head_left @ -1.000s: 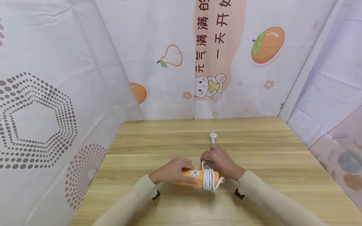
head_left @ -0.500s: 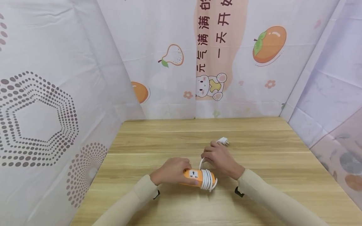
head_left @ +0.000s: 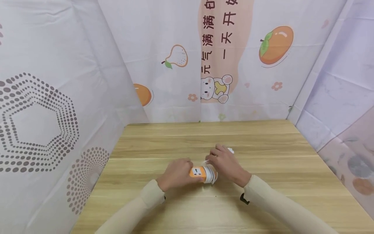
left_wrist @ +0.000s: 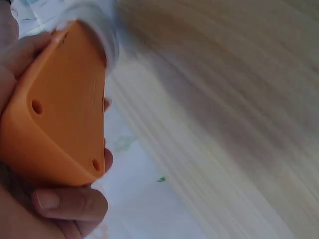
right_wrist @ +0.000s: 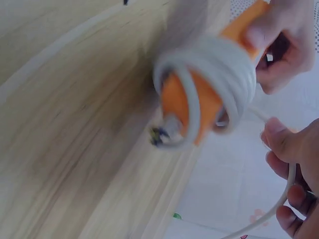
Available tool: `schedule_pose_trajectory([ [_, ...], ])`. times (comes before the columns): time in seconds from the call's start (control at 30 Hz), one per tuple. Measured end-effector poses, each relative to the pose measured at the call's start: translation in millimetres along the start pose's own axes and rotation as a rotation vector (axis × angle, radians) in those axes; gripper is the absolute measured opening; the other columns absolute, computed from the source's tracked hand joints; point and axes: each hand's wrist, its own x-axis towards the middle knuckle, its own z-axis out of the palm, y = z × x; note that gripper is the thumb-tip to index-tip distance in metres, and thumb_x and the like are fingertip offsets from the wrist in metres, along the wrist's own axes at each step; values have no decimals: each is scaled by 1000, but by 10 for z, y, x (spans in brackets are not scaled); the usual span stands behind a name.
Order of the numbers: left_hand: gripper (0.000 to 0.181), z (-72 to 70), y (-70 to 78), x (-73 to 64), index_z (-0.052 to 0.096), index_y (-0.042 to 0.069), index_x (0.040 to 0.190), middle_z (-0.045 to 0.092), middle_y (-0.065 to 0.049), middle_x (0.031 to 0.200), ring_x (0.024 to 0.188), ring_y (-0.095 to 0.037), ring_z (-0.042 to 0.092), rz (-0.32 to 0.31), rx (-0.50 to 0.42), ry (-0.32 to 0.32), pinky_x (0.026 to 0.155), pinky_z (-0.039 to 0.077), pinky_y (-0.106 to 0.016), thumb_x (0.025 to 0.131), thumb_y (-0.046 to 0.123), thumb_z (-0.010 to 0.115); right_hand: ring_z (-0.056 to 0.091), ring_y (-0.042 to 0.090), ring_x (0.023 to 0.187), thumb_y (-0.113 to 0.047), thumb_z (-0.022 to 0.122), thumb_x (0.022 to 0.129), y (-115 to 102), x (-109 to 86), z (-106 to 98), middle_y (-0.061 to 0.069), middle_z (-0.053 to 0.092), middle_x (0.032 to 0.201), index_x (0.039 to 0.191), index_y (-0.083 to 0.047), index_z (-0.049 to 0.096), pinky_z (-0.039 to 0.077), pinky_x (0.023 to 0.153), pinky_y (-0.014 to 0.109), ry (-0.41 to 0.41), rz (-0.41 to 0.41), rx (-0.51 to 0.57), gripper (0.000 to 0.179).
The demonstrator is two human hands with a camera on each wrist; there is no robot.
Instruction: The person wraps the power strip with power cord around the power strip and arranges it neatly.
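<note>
An orange power strip (head_left: pixel 196 171) is gripped in my left hand (head_left: pixel 176 174) above the table. Its plain underside (left_wrist: pixel 70 109) faces the left wrist camera, with fingers and thumb curled about the body. White cord (right_wrist: pixel 219 64) is wound in several turns round the other end of the strip, slightly blurred. Just right of these coils, my right hand (head_left: pixel 226 164) pinches the running cord between thumb and fingers. From there the cord trails past the curled fingers in the right wrist view. Beyond that hand the white plug (head_left: pixel 230 150) shows only in part.
A wood-grain table (head_left: pixel 152 143) lies beneath both hands. Printed white curtains (head_left: pixel 163 107) stand along its back edge and at both sides. A dark strap (head_left: pixel 244 199) shows under the right wrist.
The power strip and left hand have moved slightly away from me and tilted. The right hand has shifted a little, the plug swung right and is now mostly hidden behind it.
</note>
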Motion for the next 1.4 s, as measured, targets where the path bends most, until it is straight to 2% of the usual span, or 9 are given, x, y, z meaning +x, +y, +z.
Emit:
schedule_pose_trajectory([
  [0.13,61,-36,-55,34,58,18,69,45,8,68,53,-9,42,-43,84,96,43,35,-26,82,77,67,45,16,73,-14,85,86,-15,43,-28,-2,62,81,91,-11,78,41,67,30,27,39,-7,9],
  [0.23,61,-49,-111,63,61,16,72,45,6,68,52,-11,42,-88,126,145,43,36,-26,83,76,68,45,16,71,-14,83,89,-25,61,-29,-1,63,79,90,-9,78,41,65,30,54,38,-11,7],
  [0.33,63,-49,-164,89,64,14,74,45,5,68,53,-12,43,-124,144,175,43,36,-27,83,77,67,44,16,69,-16,80,92,-37,60,-2,-1,63,78,90,-8,78,39,63,28,76,25,-16,8],
  [0.63,63,-53,-196,124,66,7,77,47,0,71,52,-16,44,-146,137,294,41,37,-29,80,70,76,43,16,69,-16,78,92,-63,39,29,1,66,80,92,-7,79,37,61,28,92,61,25,9],
  [0.9,62,-64,-210,124,67,9,83,48,2,74,58,-13,46,-225,45,283,45,38,-28,87,71,68,44,16,69,-16,81,89,-101,-29,53,1,69,81,99,-4,80,38,62,29,62,36,-2,15],
  [1.13,62,-40,-227,123,65,10,80,47,3,73,57,-12,45,-225,1,296,46,38,-26,88,72,65,44,16,71,-19,71,97,-129,-25,37,2,72,87,103,-3,79,38,65,29,34,56,22,18],
  [1.3,62,-31,-211,110,64,11,78,46,3,71,55,-12,44,-223,-23,299,44,37,-26,88,71,65,42,16,71,-14,76,94,-147,-43,58,2,72,86,102,-3,78,37,65,29,40,48,6,14],
  [1.4,60,-28,-210,105,62,12,78,47,4,72,54,-11,44,-246,-89,290,44,37,-26,90,72,63,40,16,69,-13,79,90,-156,-70,83,2,70,81,99,-3,78,36,64,29,67,37,0,13],
])
